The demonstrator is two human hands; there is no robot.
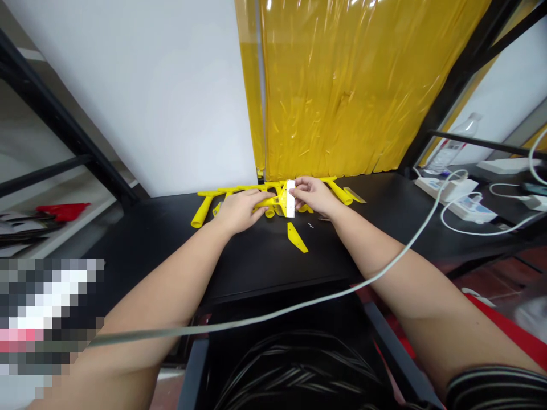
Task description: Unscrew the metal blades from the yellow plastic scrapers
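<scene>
My left hand (241, 212) is closed around the narrow end of a yellow plastic part (280, 200), which has a tapered stem and a wider far end. A flat white strip (291, 199) stands upright against that wider end. My right hand (315, 196) pinches the strip from the right, thumb and fingers together. Below them on the table lies a flat yellow fin-shaped piece (297, 237). Behind both hands are several more yellow plastic parts with cone-like tubes, one yellow cone (201, 212) at the left and another yellow cone (342, 192) at the right, partly covered by my hands.
The black table (256, 267) reaches to a yellow plastic sheet (342, 91) and a white panel (149, 91). Power strips (457, 199) and a clear bottle (455, 145) stand at the right. A pale cable (299, 307) crosses in front of my forearms. Black frame posts flank the table.
</scene>
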